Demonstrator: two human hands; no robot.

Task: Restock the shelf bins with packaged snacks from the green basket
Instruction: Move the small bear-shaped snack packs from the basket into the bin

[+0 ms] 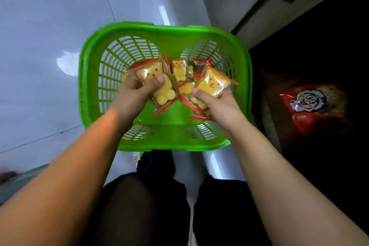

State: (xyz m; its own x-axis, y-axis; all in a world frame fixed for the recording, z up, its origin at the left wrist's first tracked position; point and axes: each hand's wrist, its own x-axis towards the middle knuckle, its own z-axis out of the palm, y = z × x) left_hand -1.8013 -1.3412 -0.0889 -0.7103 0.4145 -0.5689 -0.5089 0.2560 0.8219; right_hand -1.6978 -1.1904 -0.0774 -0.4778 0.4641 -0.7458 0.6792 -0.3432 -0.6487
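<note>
Snacks (157, 84) (gripped) inside basket rim (83, 78)

No legible text; bear snack packs (180, 69) and clown-face red bag (311, 106) blurred.

Soft blur (floor glare), warped edges.

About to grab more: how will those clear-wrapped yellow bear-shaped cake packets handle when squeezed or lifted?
Probably light: each hand, left hand and right hand, lifts a clear-wrapped yellow bear-shaped cake packet with a thumb-and-finger hold. The glossy film looks slippery. The cake looks soft, so hard squeezing may dent it.
</note>
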